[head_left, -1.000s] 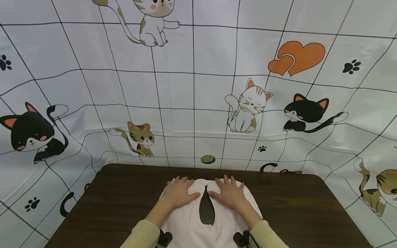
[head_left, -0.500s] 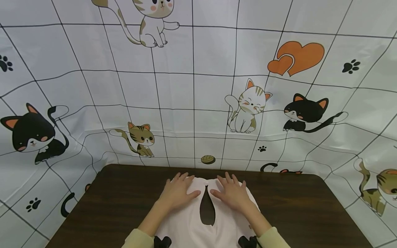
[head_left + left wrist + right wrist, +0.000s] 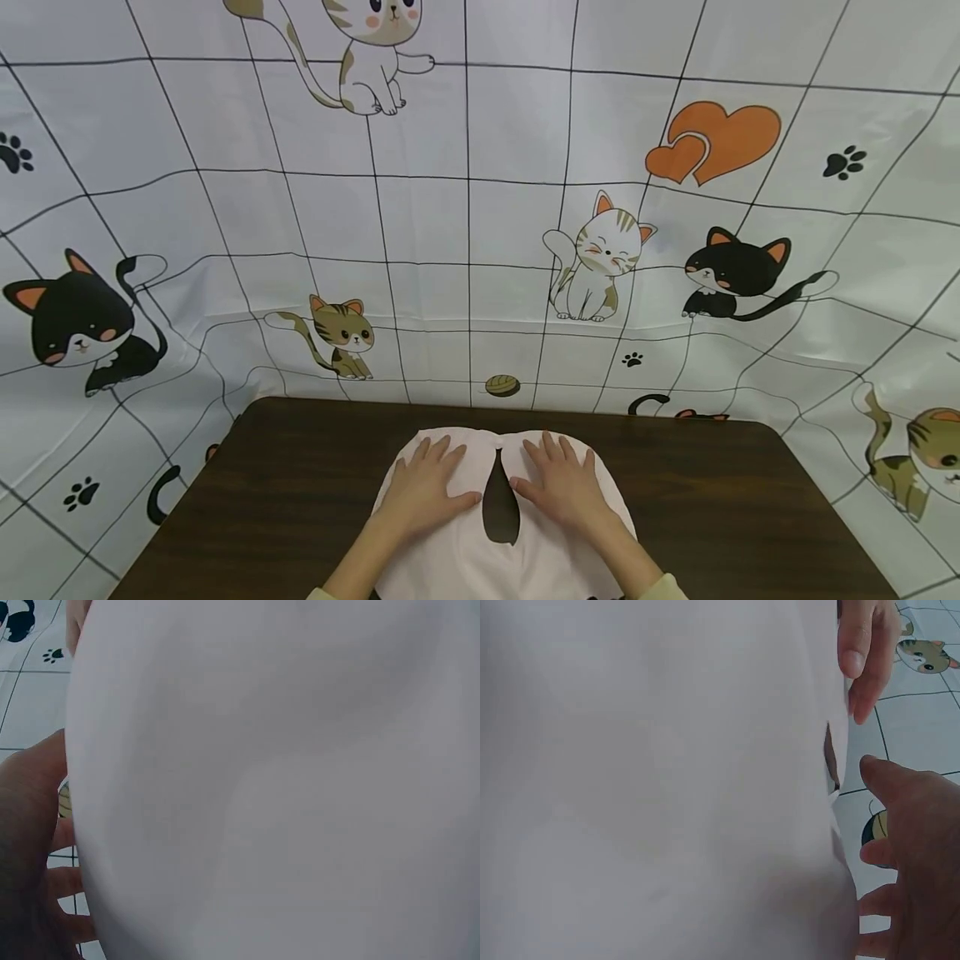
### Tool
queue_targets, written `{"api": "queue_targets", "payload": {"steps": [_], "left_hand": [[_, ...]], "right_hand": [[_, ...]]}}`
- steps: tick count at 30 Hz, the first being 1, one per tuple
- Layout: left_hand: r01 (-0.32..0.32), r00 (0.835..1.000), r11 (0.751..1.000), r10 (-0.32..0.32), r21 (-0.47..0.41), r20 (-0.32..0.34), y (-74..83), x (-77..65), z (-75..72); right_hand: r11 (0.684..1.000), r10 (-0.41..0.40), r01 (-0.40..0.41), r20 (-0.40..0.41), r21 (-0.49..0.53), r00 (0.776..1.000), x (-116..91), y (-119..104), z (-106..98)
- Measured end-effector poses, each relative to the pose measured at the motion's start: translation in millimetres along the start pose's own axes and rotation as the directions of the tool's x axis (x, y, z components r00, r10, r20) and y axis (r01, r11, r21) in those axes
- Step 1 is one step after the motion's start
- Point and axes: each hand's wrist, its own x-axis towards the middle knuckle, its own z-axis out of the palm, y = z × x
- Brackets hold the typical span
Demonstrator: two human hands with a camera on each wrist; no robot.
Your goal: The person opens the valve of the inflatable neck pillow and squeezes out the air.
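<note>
A pale pink cloth piece (image 3: 498, 571), apparently a garment, lies on the dark wooden table (image 3: 315, 475). A teardrop-shaped opening (image 3: 501, 508) runs down its middle, drawn together at the far edge. My left hand (image 3: 425, 492) rests on the cloth left of this opening, fingers spread and pointing away from me. To the right, my right hand (image 3: 568, 492) lies the same way, its thumb beside the opening. Pale cloth (image 3: 262, 787) fills most of the left wrist view, with part of the left hand at its edge. The right wrist view shows both hands beyond the cloth (image 3: 667, 787).
Behind and beside the table hangs a white sheet (image 3: 517, 225) with black grid lines, printed cats, paw marks and an orange heart. The table's far edge runs just beyond the cloth. Pale yellow sleeve cuffs (image 3: 663, 587) show at the bottom.
Both hands have drawn back toward me from the far edge of the cloth, and that edge now shows beyond the fingertips. The sleeves have slid mostly out of the head view.
</note>
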Motion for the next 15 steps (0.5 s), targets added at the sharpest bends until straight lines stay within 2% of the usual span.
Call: {"api": "queue_targets", "payload": {"steps": [5,15], "left_hand": [[0.015,0.999,1.0,-0.015,-0.012,0.031,0.2,1.2,5.0],[0.011,1.0,1.0,-0.011,-0.002,0.025,-3.0,2.1,13.0]], "right_hand": [[1.0,0.024,-0.023,0.03,-0.02,0.999,-0.6,-2.6,7.9],[0.993,0.112,-0.114,0.107,0.009,0.988,-2.7,-8.0,11.1]]}}
